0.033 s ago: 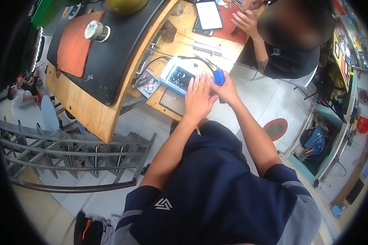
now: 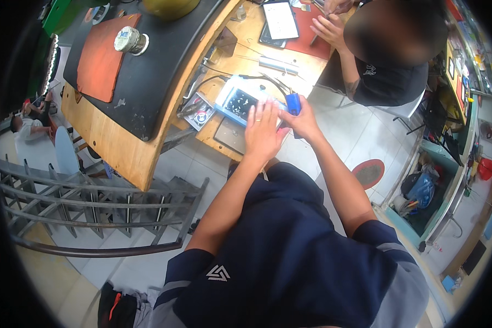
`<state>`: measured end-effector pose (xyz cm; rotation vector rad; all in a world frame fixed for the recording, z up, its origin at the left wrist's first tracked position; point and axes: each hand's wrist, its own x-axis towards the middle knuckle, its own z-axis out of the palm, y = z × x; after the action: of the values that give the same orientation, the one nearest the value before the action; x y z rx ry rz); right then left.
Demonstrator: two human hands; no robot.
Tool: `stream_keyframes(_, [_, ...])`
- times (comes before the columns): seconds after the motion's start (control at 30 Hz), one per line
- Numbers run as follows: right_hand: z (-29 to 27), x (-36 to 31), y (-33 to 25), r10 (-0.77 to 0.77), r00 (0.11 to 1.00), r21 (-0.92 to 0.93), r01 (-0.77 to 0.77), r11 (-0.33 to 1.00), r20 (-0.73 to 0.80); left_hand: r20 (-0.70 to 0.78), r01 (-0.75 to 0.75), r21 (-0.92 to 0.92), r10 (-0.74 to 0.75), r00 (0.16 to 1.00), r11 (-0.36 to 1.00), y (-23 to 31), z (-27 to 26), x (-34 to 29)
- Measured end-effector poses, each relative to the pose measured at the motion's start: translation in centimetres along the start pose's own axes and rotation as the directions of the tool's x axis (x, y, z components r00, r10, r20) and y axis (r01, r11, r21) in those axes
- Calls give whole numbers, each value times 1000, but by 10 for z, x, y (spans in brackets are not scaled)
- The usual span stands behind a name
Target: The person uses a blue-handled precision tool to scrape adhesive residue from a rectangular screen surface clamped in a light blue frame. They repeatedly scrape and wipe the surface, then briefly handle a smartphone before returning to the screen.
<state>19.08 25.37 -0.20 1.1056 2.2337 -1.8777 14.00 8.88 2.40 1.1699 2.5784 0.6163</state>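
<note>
A white and light-blue boxy device [image 2: 224, 104] with a dark, speckled screen lies on the near part of the wooden workbench [image 2: 224, 146]. Across its right side my left hand [image 2: 263, 124] rests with fingers stretched out, wearing a ring. To the right, my right hand [image 2: 302, 121] is closed at a small blue block [image 2: 293, 103] by the device's end; its fingertips are partly hidden. Black cables [image 2: 213, 80] run along the far side of the device. What lies beneath my left palm cannot be seen.
A co-worker's hand [image 2: 329, 30] works over a red mat [image 2: 306, 41] at the far right. Left stands a black-topped table [image 2: 147, 82] with an orange board [image 2: 101, 60] and a round tin [image 2: 128, 41]. A metal railing [image 2: 104, 205] runs at the lower left.
My left hand has shifted slightly left and toward me, and its fingers are a little lower on the device. My right hand stays at the blue block.
</note>
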Motion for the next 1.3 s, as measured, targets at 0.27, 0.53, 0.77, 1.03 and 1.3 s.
stream_keyframes(0.27, [4,6,1,-49,999,5,49,999,-21,-244,249,104,-218,945,963,-34,-15,-58])
stream_keyframes(0.53, [7,0,-15,-55,995,-24,53,998,-83,-120,73,16,-71,990,997,-13,-4,14])
stream_keyframes(0.77, [19,-1,-26,-87,986,-183,60,981,-144,-97,-4,32,8,995,999,-27,-11,5])
stream_keyframes(1.03, [20,-2,-23,-83,982,-187,51,981,-171,-337,264,88,-220,915,961,-40,-28,-52])
stream_keyframes(1.3, [21,0,-23,-94,979,-210,55,976,-180,-149,66,27,-61,987,997,-31,-7,18])
